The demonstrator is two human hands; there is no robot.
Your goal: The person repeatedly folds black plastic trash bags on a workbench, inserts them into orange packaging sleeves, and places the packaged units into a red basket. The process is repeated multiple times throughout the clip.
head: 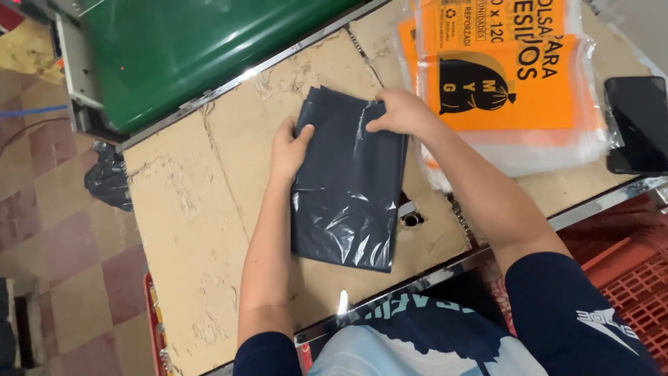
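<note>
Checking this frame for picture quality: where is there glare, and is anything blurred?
Head view: white glare streaks on the folded dark plastic bag under the left hand and right hand; a bright glint on the table's metal edge; hands and bag sharp, no obvious motion blur.

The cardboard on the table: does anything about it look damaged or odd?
Yes. The cardboard is torn and peeling in patches, with a small hole beside the dark folded bag that both hands press.
</note>
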